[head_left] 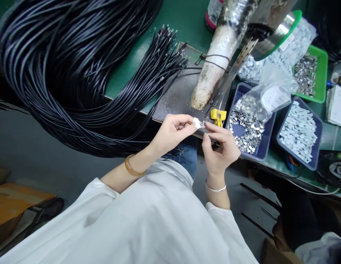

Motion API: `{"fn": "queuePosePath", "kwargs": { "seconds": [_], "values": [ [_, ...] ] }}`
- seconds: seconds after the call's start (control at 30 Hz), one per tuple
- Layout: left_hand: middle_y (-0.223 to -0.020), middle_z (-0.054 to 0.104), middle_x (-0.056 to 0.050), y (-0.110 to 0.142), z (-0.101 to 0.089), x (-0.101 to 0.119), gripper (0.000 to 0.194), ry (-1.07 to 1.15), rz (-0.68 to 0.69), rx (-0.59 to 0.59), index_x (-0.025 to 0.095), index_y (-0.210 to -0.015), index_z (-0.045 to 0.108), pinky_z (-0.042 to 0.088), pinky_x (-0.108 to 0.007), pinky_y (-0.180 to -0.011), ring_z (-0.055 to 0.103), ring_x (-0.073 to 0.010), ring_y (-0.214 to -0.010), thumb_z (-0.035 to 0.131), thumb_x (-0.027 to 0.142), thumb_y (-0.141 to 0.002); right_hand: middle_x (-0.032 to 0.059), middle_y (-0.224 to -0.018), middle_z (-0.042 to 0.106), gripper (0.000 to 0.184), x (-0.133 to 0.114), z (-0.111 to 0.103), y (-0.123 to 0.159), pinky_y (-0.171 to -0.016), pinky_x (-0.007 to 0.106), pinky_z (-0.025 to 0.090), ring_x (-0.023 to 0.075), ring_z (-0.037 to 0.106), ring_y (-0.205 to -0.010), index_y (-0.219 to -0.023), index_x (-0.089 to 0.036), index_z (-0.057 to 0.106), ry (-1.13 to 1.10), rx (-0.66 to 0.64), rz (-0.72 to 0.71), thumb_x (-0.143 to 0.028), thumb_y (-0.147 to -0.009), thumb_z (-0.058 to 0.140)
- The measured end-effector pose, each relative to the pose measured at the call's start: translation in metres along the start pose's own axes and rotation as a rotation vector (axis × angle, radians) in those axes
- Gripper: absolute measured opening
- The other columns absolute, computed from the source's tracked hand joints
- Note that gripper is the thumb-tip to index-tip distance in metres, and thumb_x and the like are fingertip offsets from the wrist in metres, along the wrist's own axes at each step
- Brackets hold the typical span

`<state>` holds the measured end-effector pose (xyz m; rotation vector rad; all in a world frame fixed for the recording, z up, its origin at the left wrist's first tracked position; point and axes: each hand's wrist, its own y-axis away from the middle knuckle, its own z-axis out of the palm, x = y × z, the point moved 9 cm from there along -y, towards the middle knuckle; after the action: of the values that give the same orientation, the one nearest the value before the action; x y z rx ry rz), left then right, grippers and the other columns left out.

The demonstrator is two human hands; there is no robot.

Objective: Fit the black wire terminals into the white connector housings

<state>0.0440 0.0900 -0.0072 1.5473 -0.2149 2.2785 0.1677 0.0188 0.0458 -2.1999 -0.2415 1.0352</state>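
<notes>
My left hand [174,132] is closed in a pinch between thumb and forefinger. At its fingertips is a small white piece [196,123], its exact kind too small to tell. Short thin wire ends [202,124] show on the right side of that piece. My right hand [221,148] is curled close by, its fingertips drawn together at those ends; what lies between them is too fine to make out. Just beyond my right fingers is a yellow tool or clip [218,116] at the table edge.
Left and ahead lies a thick bundle of black cables [85,106] with stripped ends. A wrapped white tube [208,77] slants down ahead, beside a green-rimmed spool [288,35]. To the right are a bin of metal pieces [265,148], a bin of pale pieces [298,132] and a green tray [321,79].
</notes>
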Motion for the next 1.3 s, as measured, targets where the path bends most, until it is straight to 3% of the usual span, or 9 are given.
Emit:
{"fn": "queuePosePath", "kwargs": {
  "seconds": [0.17, 0.4, 0.7, 0.97, 1.3],
  "values": [
    [-0.071, 0.068, -0.001, -0.004, -0.004, 0.0, 0.016, -0.052, -0.008, 0.065, 0.014, -0.071, 0.071, 0.048, -0.021, -0.066, 0.057, -0.0091, -0.066, 0.077, 0.029, -0.073, 0.0018, -0.108, 0.077, 0.017, -0.003, 0.001, 0.002, -0.081, 0.036, 0.063, 0.0186, 0.075, -0.095, -0.098, -0.027, 0.063, 0.075, 0.002, -0.11, -0.015, -0.086, 0.067],
    [-0.068, 0.065, 0.001, -0.009, -0.003, 0.006, 0.012, -0.088, 0.043, 0.109, 0.013, -0.067, 0.067, 0.048, -0.019, -0.064, 0.058, -0.0084, -0.064, 0.071, 0.023, -0.073, 0.0038, -0.112, 0.073, 0.013, 0.008, 0.004, -0.005, -0.083, 0.04, 0.065, 0.0196, 0.073, -0.102, -0.096, -0.026, 0.061, 0.044, -0.016, 0.028, -0.015, -0.088, 0.063],
    [-0.067, 0.064, 0.0, -0.01, -0.005, 0.011, 0.012, -0.133, 0.069, 0.126, 0.014, -0.067, 0.067, 0.045, -0.02, -0.06, 0.055, -0.0081, -0.061, 0.072, 0.024, -0.073, 0.0037, -0.109, 0.073, 0.009, 0.004, 0.005, -0.014, -0.084, 0.042, 0.066, 0.0199, 0.072, -0.102, -0.089, -0.025, 0.062, 0.025, -0.021, 0.057, -0.016, -0.087, 0.065],
    [-0.056, 0.048, 0.004, -0.007, -0.006, 0.006, 0.011, -0.257, 0.063, 0.116, 0.015, -0.07, 0.065, 0.03, -0.021, -0.051, 0.038, -0.0061, -0.052, 0.067, 0.023, -0.077, 0.0012, -0.101, 0.073, 0.011, 0.003, 0.004, -0.016, -0.082, 0.038, 0.062, 0.0178, 0.072, -0.095, -0.088, -0.025, 0.064, 0.055, -0.014, 0.045, -0.015, -0.086, 0.066],
    [-0.053, 0.039, 0.005, -0.009, -0.004, 0.005, 0.009, -0.249, 0.04, 0.075, 0.016, -0.071, 0.065, 0.023, -0.023, -0.05, 0.03, -0.0064, -0.05, 0.066, 0.023, -0.076, 0.0014, -0.099, 0.073, 0.011, 0.006, 0.005, -0.013, -0.077, 0.034, 0.062, 0.0163, 0.072, -0.091, -0.087, -0.025, 0.061, -0.012, -0.003, 0.088, -0.015, -0.086, 0.065]
  ]
}}
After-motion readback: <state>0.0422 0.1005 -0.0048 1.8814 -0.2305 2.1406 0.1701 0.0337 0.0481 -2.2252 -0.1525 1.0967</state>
